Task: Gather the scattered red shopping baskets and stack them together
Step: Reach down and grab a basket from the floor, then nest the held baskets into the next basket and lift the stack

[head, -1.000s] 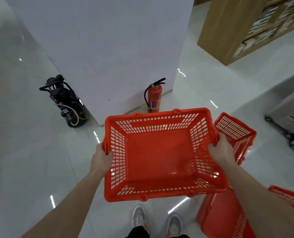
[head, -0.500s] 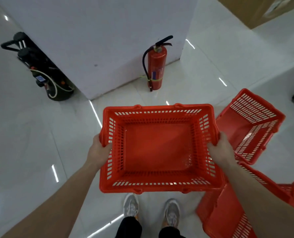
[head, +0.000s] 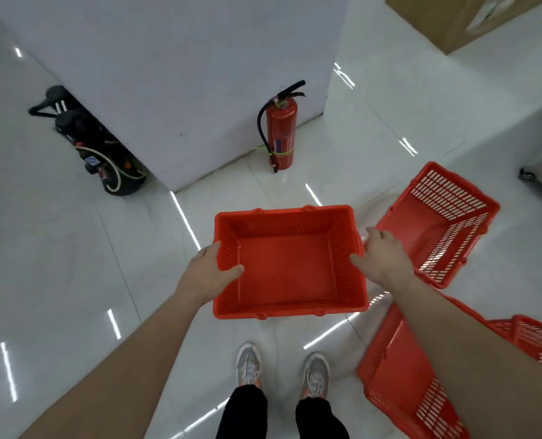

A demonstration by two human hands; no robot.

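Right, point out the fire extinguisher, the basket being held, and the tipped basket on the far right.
fire extinguisher (head: 281, 134), head view, middle of the red cylinder.
held basket (head: 287, 267), head view, bare inside floor.
tipped basket (head: 446, 198), head view, slotted upper side wall.

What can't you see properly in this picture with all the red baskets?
- Head view: the basket at the right edge is cut off by the frame and crossed by the right forearm.
- The label on the fire extinguisher is too small to read.
- The left hand hides part of the held basket rim.
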